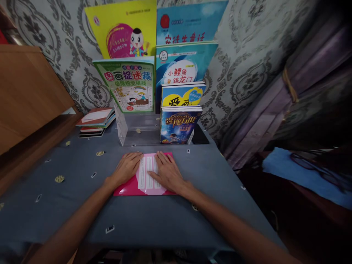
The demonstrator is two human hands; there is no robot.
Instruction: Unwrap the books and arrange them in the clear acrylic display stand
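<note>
A pink book (148,187) with pale text panels on its cover lies flat on the table in front of the display rack. My left hand (129,167) rests on its left side, fingers stretched towards the far edge. On the right side lies my right hand (167,170), flat with the fingers out and the thumb pointing left across the text. Both palms press on the cover without gripping it. Just beyond the book stands a clear acrylic rack (137,137) holding several upright books, among them a green picture book (132,86) and a dark blue book (178,124).
A stack of books (96,121) lies at the back left beside a wooden cabinet (33,91). A dark flat object (200,135) sits right of the rack. Off the table's right edge are a blue cloth (305,176), glasses (321,170) and a tied curtain (261,95).
</note>
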